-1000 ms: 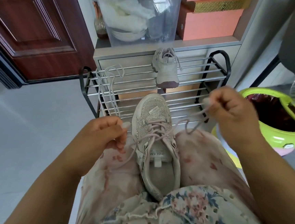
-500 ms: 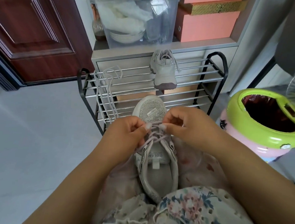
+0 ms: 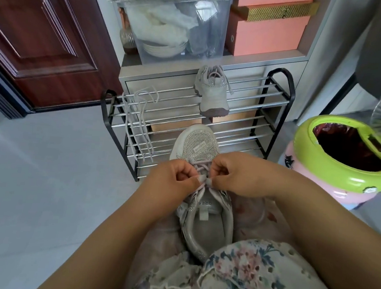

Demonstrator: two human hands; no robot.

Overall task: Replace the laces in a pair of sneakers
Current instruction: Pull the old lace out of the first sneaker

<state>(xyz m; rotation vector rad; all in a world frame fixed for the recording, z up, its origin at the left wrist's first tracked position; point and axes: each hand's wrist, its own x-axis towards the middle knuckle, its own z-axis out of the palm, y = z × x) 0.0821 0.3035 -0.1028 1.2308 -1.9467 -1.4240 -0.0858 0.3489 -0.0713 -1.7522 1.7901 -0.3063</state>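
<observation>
Head view looks down on the sneaker [image 3: 201,219] resting between my knees, toe pointing away from me toward the shoe rack [image 3: 278,101]. A pale lilac lace [image 3: 203,162] crosses its upper eyelets, and both of my hands meet over the middle of the tongue. My left hand [image 3: 170,179] pinches one strand of that lace between thumb and curled fingers; my right hand [image 3: 235,173] pinches the other strand the same way, fingertips nearly touching those of the left. Both grips are narrow and closed on the lace. How the strands run beneath my fingers I cannot tell, since my fingers cover them.

Beyond the toe, the second sneaker [image 3: 213,93] sits on the top rails of the rack, heel toward me, its own lace loose. A spare lace [image 3: 138,121] is draped over the rails at the left end, hanging down in loops. Behind the rack stands a low grey cabinet [image 3: 162,82] carrying a clear storage bin [image 3: 176,28] and orange boxes [image 3: 268,33]. To my right is a bin with a green rim [image 3: 304,154] and a dark liner; to the left, a dark red door [image 3: 33,33]. My floral skirt [image 3: 242,278] fills the bottom edge.
</observation>
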